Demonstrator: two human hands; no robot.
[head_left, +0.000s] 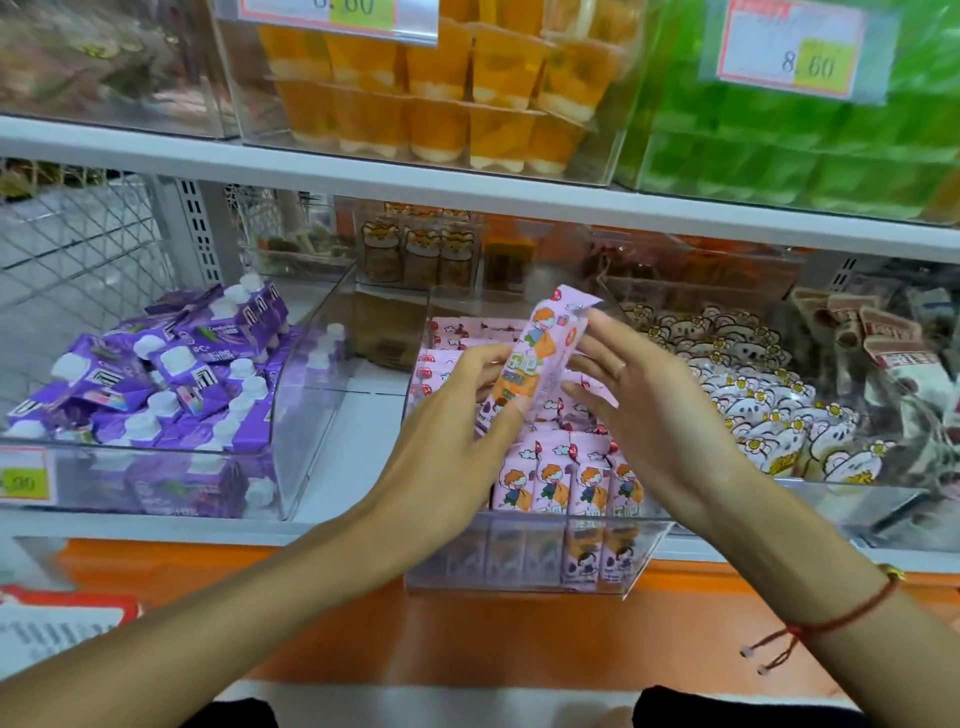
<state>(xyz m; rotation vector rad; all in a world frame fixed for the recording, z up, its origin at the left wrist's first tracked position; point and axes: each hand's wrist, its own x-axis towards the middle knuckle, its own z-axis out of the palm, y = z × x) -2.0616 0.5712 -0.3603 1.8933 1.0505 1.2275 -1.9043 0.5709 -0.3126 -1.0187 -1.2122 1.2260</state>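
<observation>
**One pink packet lifted over the bin, ready to be slotted in**

Nearest the camera, an orange shelf front (467, 629) runs across under both forearms; a red string bracelet (841, 618) sits on the right wrist. Just beyond it stands the clear bin (519, 584), with a row of pink packets (566, 483) upright against its front wall and more lying behind them.

Above that row, the left hand (457, 415) grips a single pink packet (530, 358), its fingers (506, 410) curled round the lower end so the packet tilts up and away. The right hand (639, 415) is spread nearly flat, fingertips resting against the packet's upper right edge, steadying rather than clasping it.

This looks like restocking, at the placing step: the packet is in the air and not yet in the bin. The next move calls for turning it upright and lowering it into a gap without toppling its neighbours.

To the left lie purple pouches (171, 374); to the right, white flower-printed packets (753, 395). On the shelf above stand orange jelly cups (441, 93) and blurred green packs (779, 150).
</observation>
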